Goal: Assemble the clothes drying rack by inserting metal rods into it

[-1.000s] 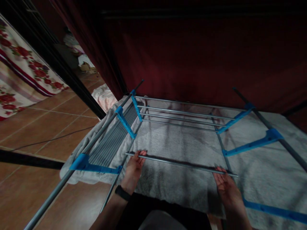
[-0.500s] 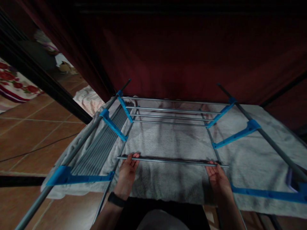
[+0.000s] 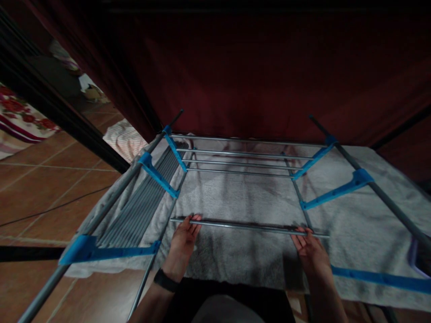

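Observation:
A loose grey metal rod [image 3: 245,227] lies crosswise over a grey and blue rack frame [image 3: 158,176] that rests on a pale towel [image 3: 242,197]. My left hand [image 3: 183,240], with a dark band at the wrist, has its fingers curled up round the rod's left end. Near the rod's right end, my right hand [image 3: 310,251] holds it from beneath with bent fingers. Three fitted rods [image 3: 235,161] span the far part of the frame.
A bundle of spare grey rods [image 3: 143,204] lies along the frame's left side. Blue plastic brackets [image 3: 336,192] stick out from the right rail. A dark red curtain [image 3: 262,76] hangs behind. Brown tiles [image 3: 47,188], a thin cable and a flowered cloth [image 3: 23,123] are at the left.
The view has swung slightly and steadied. The rod, tilted down to the right a second ago, now lies nearly level; both hands have stayed at its ends.

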Demonstrator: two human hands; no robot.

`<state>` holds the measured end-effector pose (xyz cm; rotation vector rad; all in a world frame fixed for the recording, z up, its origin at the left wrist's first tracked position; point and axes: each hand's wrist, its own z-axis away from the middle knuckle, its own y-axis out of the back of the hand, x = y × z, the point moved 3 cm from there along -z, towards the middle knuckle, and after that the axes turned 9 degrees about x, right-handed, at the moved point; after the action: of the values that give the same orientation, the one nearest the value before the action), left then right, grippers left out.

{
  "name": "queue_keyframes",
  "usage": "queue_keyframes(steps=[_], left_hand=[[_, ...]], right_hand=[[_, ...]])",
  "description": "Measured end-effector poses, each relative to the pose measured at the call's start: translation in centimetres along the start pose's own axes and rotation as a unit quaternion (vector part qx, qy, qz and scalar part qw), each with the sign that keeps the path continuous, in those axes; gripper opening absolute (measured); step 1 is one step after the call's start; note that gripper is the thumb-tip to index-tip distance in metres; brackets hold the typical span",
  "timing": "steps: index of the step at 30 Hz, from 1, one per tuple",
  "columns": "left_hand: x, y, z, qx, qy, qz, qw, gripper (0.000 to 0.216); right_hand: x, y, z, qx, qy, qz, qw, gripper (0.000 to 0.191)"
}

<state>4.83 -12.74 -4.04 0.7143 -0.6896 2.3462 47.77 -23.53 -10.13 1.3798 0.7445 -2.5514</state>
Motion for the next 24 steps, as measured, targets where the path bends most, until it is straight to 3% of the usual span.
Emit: queue_keyframes(steps=[8, 12, 24], left_hand=[[0.1, 0.2, -0.1, 0.016, -0.002, -0.002, 1.0, 0.014], [0.0, 0.1, 0.1, -0.008, 0.007, -0.002, 1.0, 0.016], [-0.2, 0.5, 0.0, -0.062, 0.039, 0.011, 0.997, 0.01]], right_hand=[[0.1, -0.5, 0.2, -0.012, -0.002, 0.046, 0.999, 0.033], [0.7, -0.1, -0.1, 0.008, -0.014, 0.047, 0.999, 0.034], [1.1, 0.9, -1.0, -0.012, -0.013, 0.054, 0.998, 0.028]])
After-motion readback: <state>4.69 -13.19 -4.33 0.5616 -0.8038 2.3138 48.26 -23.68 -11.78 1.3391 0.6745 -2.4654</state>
